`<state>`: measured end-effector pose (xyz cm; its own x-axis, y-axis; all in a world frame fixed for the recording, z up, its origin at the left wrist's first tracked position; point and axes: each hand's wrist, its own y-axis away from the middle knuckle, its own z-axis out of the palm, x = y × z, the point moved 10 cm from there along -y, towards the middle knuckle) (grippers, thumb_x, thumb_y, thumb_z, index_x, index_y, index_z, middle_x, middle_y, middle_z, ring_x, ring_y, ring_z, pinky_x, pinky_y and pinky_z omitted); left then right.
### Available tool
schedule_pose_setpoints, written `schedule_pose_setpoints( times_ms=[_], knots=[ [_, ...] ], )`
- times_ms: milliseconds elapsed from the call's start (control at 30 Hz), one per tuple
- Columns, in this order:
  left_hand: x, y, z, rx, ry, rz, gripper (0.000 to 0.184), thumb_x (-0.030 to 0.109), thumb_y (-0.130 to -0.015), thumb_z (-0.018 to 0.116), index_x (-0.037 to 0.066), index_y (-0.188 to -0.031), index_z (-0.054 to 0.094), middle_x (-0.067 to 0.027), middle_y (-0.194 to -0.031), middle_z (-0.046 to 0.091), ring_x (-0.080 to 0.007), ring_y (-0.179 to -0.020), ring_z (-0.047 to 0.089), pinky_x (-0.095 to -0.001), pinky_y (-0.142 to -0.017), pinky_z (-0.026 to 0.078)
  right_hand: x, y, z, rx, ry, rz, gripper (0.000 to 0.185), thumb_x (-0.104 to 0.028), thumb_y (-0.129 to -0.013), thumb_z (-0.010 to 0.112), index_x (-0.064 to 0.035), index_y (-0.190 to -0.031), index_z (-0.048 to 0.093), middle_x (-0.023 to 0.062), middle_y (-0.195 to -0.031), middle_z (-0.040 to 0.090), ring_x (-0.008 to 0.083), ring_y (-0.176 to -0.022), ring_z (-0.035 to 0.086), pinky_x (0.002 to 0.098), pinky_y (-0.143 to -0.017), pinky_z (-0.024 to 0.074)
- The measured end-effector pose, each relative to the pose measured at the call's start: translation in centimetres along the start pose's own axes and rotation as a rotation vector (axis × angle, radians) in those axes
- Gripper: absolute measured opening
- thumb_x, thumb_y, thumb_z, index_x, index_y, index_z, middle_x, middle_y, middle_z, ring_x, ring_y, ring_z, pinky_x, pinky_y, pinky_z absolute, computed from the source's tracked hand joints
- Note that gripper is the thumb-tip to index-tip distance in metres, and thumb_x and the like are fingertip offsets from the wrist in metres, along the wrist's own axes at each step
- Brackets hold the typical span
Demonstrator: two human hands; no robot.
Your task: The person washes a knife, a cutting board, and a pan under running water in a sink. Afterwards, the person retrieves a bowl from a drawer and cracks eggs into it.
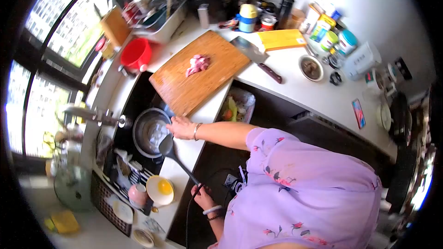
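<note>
My left hand (201,197) is wrapped around the handle of a dark grey spatula (183,168). The spatula's head reaches over the near edge of a metal bowl (136,134) set in the sink; pale, shiny contents show inside. My right hand (182,127) has its fingers bent at the bowl's rim, just above the spatula head. What those fingertips grip, if anything, is hidden. Beyond that hand lies a wooden cutting board (184,90) with pieces of raw pink meat (198,64) on it. A white bowl (154,197) with yellow liquid egg stands between my left hand and the dish rack.
A cleaver (251,51) lies beside the board, its handle toward the counter's edge. The faucet (99,117) reaches over the sink. A red pot (135,54) stands near the window. Below the counter is a bin (244,103) with scraps. A dark cord (188,219) hangs near my left hand.
</note>
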<state>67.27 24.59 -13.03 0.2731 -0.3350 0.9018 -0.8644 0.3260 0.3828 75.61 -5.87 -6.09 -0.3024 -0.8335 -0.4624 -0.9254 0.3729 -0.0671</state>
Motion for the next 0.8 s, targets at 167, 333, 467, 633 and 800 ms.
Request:
schedule_pose_setpoints(
  times_ms=[167,333,467,633,800],
  knots=[
    [-2.8,0.3,1.4,-0.063,0.224,-0.146,0.022,0.022,-0.096,0.060,0.005,-0.110,0.055,-0.0002,-0.077,0.056,-0.0055,-0.059,0.048,-0.0210,-0.049,0.039,0.9,-2.6,3.3,-0.091,-0.332,-0.232,0.026,-0.028,-0.087,0.056,-0.0035,-0.091,0.066,0.0134,-0.070,0.063,0.0305,-0.076,0.064,0.0459,-0.067,0.0510],
    [-3.1,1.3,1.6,0.102,0.296,-0.122,0.016,0.018,-0.097,0.059,0.005,-0.105,0.055,0.0013,-0.075,0.056,-0.0041,-0.057,0.048,-0.0198,-0.048,0.040,-1.2,-3.0,-2.2,-0.087,-0.093,-0.029,0.047,-0.033,-0.088,0.062,-0.0108,-0.129,0.053,0.0260,-0.110,0.056,0.0404,-0.098,0.060,0.0483,-0.088,0.0511],
    [-2.0,2.1,1.6,0.162,0.267,-0.092,0.014,0.016,-0.096,0.059,0.005,-0.102,0.055,0.0021,-0.073,0.055,-0.0039,-0.057,0.048,-0.0194,-0.048,0.040,-1.5,-2.5,0.7,-0.128,0.002,-0.091,0.046,-0.031,-0.087,0.064,-0.0120,-0.127,0.055,0.0263,-0.107,0.058,0.0419,-0.100,0.060,0.0492,-0.088,0.0507],
    [-2.7,2.2,1.1,0.216,0.295,-0.099,0.016,0.018,-0.097,0.059,0.004,-0.104,0.055,0.0008,-0.076,0.056,-0.0048,-0.059,0.049,-0.0209,-0.050,0.042,-3.1,-3.1,0.2,-0.082,-0.067,-0.077,0.039,-0.030,-0.085,0.065,-0.0102,-0.118,0.059,0.0273,-0.102,0.059,0.0434,-0.096,0.062,0.0498,-0.085,0.0516],
    [0.3,2.3,0.7,0.242,0.279,0.008,0.018,0.019,-0.096,0.059,0.003,-0.105,0.055,-0.0002,-0.078,0.057,-0.0054,-0.062,0.051,-0.0216,-0.054,0.044,-3.6,-2.5,0.4,-0.227,-0.005,-0.053,0.040,-0.030,-0.084,0.063,-0.0105,-0.120,0.061,0.0290,-0.102,0.062,0.0441,-0.096,0.062,0.0481,-0.089,0.0501]
  ],
)
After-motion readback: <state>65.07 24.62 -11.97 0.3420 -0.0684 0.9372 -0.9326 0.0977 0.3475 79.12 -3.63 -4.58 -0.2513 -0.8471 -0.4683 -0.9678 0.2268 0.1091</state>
